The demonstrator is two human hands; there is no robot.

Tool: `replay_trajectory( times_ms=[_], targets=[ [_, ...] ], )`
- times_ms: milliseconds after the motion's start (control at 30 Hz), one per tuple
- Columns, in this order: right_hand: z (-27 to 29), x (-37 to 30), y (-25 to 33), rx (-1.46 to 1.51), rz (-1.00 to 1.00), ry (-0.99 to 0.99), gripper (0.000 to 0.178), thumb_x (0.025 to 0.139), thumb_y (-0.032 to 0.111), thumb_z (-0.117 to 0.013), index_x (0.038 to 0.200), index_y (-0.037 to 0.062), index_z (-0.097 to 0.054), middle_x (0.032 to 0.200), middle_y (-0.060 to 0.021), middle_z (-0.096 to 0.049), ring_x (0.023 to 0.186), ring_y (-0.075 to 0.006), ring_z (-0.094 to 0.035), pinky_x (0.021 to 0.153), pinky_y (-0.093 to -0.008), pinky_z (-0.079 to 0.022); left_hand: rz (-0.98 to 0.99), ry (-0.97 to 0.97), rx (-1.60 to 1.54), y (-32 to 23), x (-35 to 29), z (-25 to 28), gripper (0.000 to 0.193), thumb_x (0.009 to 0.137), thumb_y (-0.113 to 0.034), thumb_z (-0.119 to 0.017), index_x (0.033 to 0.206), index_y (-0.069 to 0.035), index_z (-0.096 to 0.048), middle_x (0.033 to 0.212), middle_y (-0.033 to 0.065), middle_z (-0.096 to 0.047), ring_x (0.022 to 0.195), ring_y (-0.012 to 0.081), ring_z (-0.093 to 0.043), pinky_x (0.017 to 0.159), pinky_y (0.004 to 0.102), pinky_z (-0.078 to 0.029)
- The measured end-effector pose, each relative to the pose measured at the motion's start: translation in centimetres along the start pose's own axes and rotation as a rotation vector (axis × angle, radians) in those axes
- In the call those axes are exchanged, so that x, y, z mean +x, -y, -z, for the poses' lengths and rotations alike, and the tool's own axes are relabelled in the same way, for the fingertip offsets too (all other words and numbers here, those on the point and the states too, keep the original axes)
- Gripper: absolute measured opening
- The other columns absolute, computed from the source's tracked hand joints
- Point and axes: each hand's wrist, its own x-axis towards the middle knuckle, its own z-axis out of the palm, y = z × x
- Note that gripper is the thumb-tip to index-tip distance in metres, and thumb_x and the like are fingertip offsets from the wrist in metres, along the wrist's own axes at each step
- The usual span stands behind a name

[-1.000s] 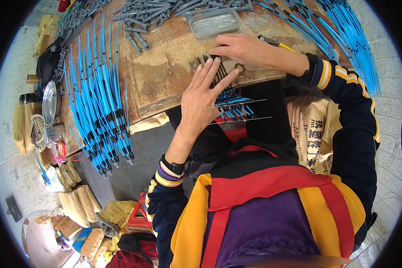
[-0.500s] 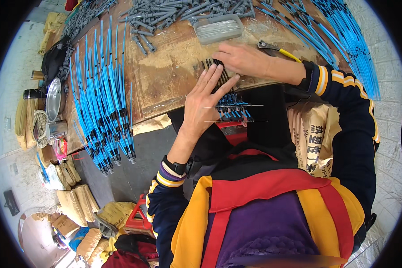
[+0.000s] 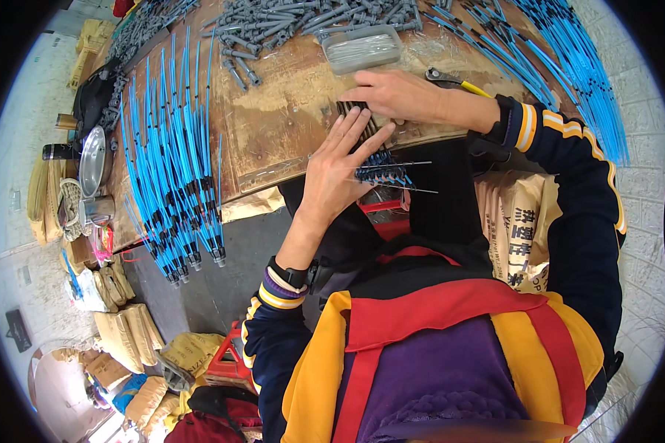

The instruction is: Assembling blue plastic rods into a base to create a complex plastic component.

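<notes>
My left hand (image 3: 340, 162) lies flat over a row of thin blue-and-black rods (image 3: 362, 127) at the table's near edge, its fingers stretched and spread. Past that edge, the rods' blue parts (image 3: 383, 174) stick out beside my palm. Two thin metal wires (image 3: 421, 163) cross them and point right. My right hand (image 3: 400, 97) reaches across the far black ends, fingers stretched leftward and thumb beneath; its fingertips touch or nearly touch the rods. Some of the row is hidden under both hands.
Grey plastic bolt-like parts (image 3: 295, 21) are heaped at the back, beside a tray (image 3: 362, 50) of thin metal pins. Yellow-handled pliers (image 3: 458, 83) lie right. Blue rods are spread left (image 3: 174, 162) and far right (image 3: 569, 66). A paper sack (image 3: 521, 221) stands below the table's right side.
My right hand has shifted slightly left over the rods' far ends. The blue parts and crossing wires have moved up toward the table edge, and the wires now slant.
</notes>
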Motion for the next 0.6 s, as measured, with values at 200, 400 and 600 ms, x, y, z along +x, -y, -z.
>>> replay_trajectory(
  times_ms=[200,400,600],
  targets=[
    [0.1,-0.1,0.3,0.078,-0.069,-0.035,0.037,0.085,0.008,-0.056,0.121,0.0115,-0.061,0.095,-0.0105,-0.053,0.085,-0.0304,-0.062,0.071,-0.0385,-0.051,-0.020,0.026,-0.010,0.4,0.5,0.3,0.078,0.059,-0.022,-0.082,0.132,-0.025,-0.056,0.138,0.0101,-0.052,0.130,0.0297,-0.046,0.110,0.0419,-0.039],
    [-0.1,-0.3,0.2,0.155,-0.064,-0.149,0.030,0.087,0.005,-0.056,0.117,0.0081,-0.062,0.090,-0.0105,-0.050,0.081,-0.0299,-0.056,0.069,-0.0394,-0.046,-0.023,0.033,-0.005,0.3,0.5,0.4,0.080,0.058,-0.022,-0.083,0.133,-0.026,-0.056,0.138,0.0096,-0.051,0.131,0.0297,-0.046,0.109,0.0421,-0.040],
    [-0.6,-0.4,0.5,0.177,-0.120,-0.171,0.031,0.087,0.005,-0.056,0.118,0.0083,-0.061,0.089,-0.0102,-0.050,0.082,-0.0302,-0.056,0.069,-0.0389,-0.047,-0.059,0.072,0.012,0.6,0.8,0.6,0.078,0.058,-0.025,-0.082,0.132,-0.024,-0.057,0.140,0.0092,-0.050,0.132,0.0295,-0.045,0.110,0.0419,-0.039]
  ],
)
